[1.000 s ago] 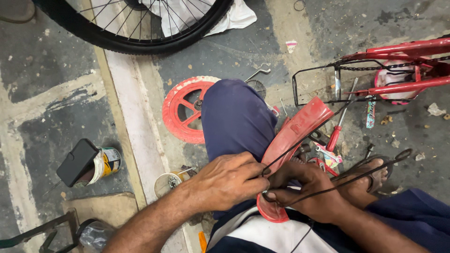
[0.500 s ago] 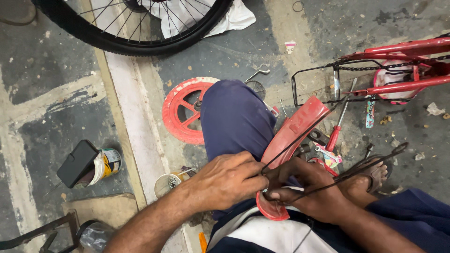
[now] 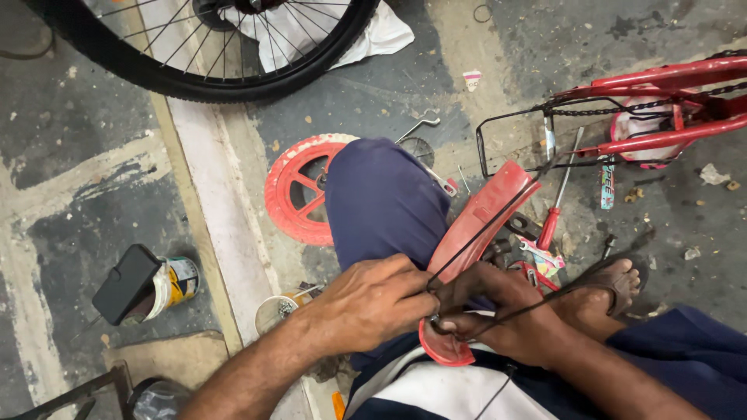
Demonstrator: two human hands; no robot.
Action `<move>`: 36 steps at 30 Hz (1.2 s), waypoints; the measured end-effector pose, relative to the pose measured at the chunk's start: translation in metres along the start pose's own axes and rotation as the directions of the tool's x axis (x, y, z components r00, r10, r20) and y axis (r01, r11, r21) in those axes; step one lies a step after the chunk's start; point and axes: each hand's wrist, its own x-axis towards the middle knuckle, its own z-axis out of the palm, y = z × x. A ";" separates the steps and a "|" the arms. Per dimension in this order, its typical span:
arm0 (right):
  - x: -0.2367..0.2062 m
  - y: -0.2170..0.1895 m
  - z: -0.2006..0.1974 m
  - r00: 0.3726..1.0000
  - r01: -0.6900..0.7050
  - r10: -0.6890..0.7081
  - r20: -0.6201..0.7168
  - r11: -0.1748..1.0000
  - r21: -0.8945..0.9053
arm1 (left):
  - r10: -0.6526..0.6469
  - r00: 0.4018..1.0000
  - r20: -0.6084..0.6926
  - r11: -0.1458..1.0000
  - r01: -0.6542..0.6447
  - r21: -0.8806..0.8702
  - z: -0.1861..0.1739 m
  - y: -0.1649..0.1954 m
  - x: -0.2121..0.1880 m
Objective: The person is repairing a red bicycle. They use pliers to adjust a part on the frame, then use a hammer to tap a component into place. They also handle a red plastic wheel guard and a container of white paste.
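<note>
Fingers of the left hand [image 3: 373,303] are curled tight around thin black wire stays [image 3: 498,214] where they meet the lower end of a red mudguard [image 3: 478,225], low in the middle of the frame. The right hand [image 3: 506,319], just beside it and touching, pinches the same stays against the mudguard's bottom tip. The mudguard slants up toward the right across a knee in dark blue cloth [image 3: 381,198]. Behind the knee a red plastic wheel [image 3: 299,190] lies on the floor. A red-handled screwdriver [image 3: 554,218] lies right of the mudguard, below a red bicycle frame [image 3: 669,82] at upper right. A spoked black tyre [image 3: 210,47] fills the upper left.
</note>
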 end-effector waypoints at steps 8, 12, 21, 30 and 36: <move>0.002 -0.004 -0.004 0.986 -0.158 0.146 0.080 0.971 0.182 | 0.000 1.000 0.016 1.000 0.000 -0.010 0.001 -0.002 0.004; 0.004 -0.004 -0.006 0.989 -0.130 0.115 0.091 0.975 0.179 | 0.001 1.000 -0.018 1.000 -0.001 0.007 0.001 -0.003 0.005; 0.003 0.003 -0.008 0.988 -0.145 0.139 0.063 0.982 0.119 | 0.004 1.000 0.010 1.000 -0.004 -0.020 0.000 -0.006 0.008; 0.010 -0.009 -0.017 0.979 -0.205 0.203 -0.033 0.976 -0.074 | -0.018 0.999 -0.031 0.982 0.012 -0.186 -0.006 -0.016 0.016; 0.033 -0.007 -0.039 0.978 0.209 -0.196 0.074 0.893 -0.399 | -0.167 0.982 -0.085 0.858 0.102 -0.503 -0.021 -0.035 0.025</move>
